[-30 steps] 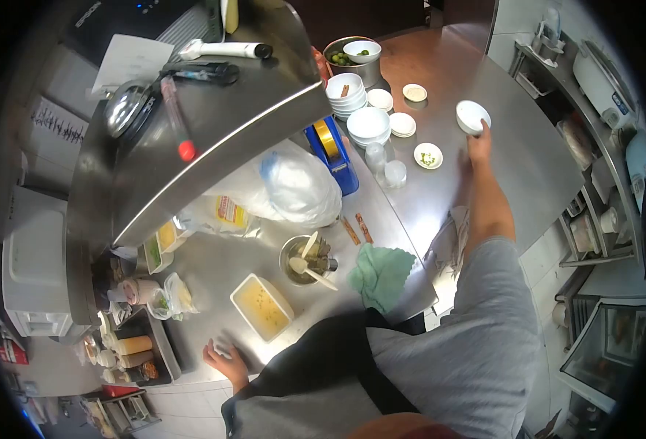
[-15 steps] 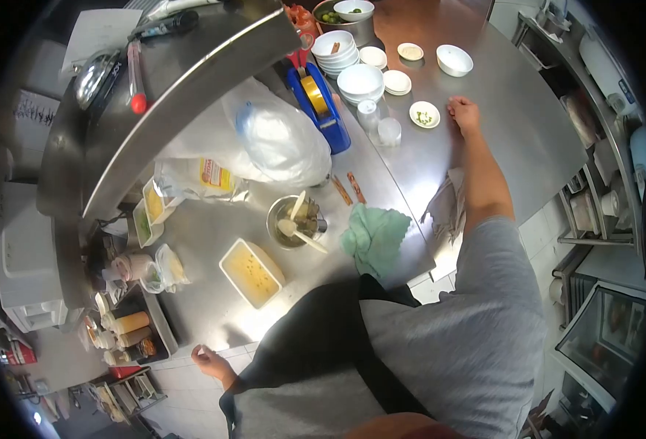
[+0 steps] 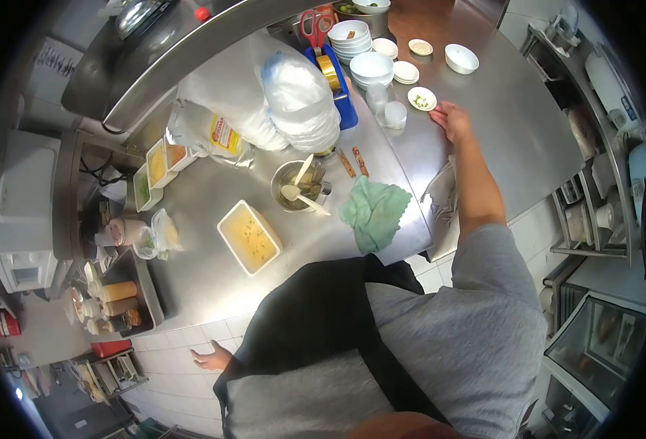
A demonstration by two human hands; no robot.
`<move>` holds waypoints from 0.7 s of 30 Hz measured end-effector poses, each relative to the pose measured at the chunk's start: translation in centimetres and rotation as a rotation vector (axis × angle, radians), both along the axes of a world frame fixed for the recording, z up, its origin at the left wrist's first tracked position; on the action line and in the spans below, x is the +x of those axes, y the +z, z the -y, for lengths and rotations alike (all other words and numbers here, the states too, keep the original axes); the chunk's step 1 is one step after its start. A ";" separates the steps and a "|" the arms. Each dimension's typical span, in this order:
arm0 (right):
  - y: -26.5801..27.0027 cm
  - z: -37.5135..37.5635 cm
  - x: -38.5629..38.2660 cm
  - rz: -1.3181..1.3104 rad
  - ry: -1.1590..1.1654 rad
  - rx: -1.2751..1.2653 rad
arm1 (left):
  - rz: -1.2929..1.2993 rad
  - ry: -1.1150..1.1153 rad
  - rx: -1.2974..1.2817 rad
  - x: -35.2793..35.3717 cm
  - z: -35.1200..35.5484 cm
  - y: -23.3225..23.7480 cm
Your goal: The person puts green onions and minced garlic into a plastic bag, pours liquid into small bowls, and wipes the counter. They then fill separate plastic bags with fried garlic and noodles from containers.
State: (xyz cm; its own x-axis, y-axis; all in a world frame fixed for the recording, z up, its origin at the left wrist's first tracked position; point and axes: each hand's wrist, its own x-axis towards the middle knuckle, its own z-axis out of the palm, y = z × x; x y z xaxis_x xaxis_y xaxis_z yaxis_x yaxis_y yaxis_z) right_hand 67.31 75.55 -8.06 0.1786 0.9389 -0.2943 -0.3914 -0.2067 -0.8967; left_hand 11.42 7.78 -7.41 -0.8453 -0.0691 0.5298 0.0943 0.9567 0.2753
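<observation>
My right hand point(image 3: 452, 123) is at the rim of a small white dish point(image 3: 422, 98) holding chopped green bits, its fingertips pinching the near edge. Beside that dish stand clear plastic cups point(image 3: 395, 115). My left hand point(image 3: 213, 357) hangs below the counter's front edge, over the floor, with fingers apart and nothing in them. The counter thing closest to it is a white rectangular tub point(image 3: 224, 231) of yellowish liquid with bits floating in it. A metal pot point(image 3: 279, 192) with pale spoons point(image 3: 313, 205) stands behind the tub.
A green cloth point(image 3: 376, 214) lies near the counter edge. Stacked white bowls point(image 3: 372, 67), small plates point(image 3: 406, 72) and a lone white bowl point(image 3: 462, 58) stand at the back. Plastic bags point(image 3: 301, 102) and a blue tape dispenser point(image 3: 347, 110) sit behind the pot. Squeeze bottles point(image 3: 118, 291) stand left.
My right hand has reached leftward to the small dish, which has shifted slightly left and away. My left hand's fingers have spread. The whole view has shifted.
</observation>
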 end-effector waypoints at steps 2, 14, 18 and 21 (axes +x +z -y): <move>-0.2 0.3 -0.6 -0.093 -0.102 0.129 | 0.087 -0.139 0.082 -0.5 0.0 0.0; 11.9 6.9 0.0 0.805 -0.261 0.679 | 0.289 -0.264 0.021 -0.9 -0.6 -0.8; 23.5 14.9 -11.3 0.540 -0.232 1.126 | 0.075 -0.252 0.169 0.0 -4.2 2.3; 27.4 21.1 -18.8 0.390 -0.010 1.277 | 0.022 -0.305 0.231 0.5 -5.9 3.2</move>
State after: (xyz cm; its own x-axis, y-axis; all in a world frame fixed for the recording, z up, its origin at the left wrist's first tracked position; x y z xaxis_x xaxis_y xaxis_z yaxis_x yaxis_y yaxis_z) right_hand 48.48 54.50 19.33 0.0573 0.5140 0.8559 -0.0632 0.8575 -0.5107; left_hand 11.87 13.63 -4.24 -0.8566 0.0717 0.5110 0.3566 0.7980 0.4858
